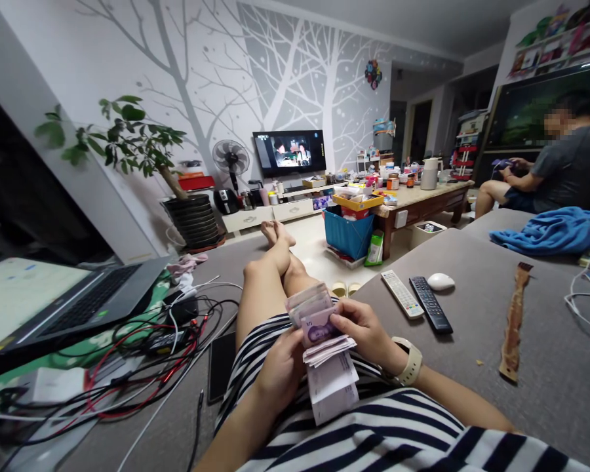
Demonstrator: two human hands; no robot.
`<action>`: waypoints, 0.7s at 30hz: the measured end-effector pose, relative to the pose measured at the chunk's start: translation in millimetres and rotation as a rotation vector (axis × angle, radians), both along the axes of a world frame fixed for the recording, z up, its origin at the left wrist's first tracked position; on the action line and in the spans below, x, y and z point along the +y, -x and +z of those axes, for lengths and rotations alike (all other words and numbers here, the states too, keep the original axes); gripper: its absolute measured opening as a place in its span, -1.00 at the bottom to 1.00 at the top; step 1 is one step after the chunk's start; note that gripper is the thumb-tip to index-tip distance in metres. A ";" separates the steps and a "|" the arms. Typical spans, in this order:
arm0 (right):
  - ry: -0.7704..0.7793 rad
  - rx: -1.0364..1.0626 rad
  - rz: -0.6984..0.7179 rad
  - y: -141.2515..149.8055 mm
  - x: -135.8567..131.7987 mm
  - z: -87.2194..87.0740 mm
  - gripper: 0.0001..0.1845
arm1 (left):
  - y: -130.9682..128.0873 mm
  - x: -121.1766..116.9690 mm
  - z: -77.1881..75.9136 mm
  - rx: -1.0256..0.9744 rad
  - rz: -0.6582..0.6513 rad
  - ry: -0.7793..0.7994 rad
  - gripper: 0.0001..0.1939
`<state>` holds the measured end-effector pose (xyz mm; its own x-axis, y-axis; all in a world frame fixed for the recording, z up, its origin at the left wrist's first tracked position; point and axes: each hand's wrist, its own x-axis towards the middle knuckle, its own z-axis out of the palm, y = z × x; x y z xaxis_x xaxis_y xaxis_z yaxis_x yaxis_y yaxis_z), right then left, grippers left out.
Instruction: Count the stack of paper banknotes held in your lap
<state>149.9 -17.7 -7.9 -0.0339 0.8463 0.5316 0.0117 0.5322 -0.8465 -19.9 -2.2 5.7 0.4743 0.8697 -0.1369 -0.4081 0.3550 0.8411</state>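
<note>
A stack of purple banknotes (318,328) is held between my two hands above my lap, the top one showing a 5. My left hand (281,367) grips the stack along its left side, thumb on top. With thumb and fingers closed, my right hand (366,330) pinches the notes at their upper right. Some notes stand fanned up at the far end, while others lie folded toward me over my striped clothing (398,426). The fingers under the stack are hidden. A pale watch (409,362) is on my right wrist.
On the grey sofa (465,393), right of me, lie a white remote (402,295), a black remote (430,305) and a white mouse (441,282). Tangled cables (177,354) and a laptop (78,305) are at left. Another person (565,157) sits far right.
</note>
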 end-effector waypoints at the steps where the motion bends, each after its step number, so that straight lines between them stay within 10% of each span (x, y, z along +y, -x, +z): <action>1: 0.004 0.007 0.004 -0.7 -0.7 -0.9 -0.66 | 0.2 1.4 -0.2 -0.034 -0.033 0.022 -0.77; 21: -0.018 0.031 0.034 2.2 -2.0 -1.0 -0.67 | -14.5 -8.9 5.1 0.064 0.251 0.043 -0.82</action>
<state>147.7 -19.8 -8.9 -0.0460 0.8351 0.5482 -0.0325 0.5472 -0.8364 -5.4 -11.1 10.8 0.2337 0.9517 -0.1993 -0.4345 0.2856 0.8542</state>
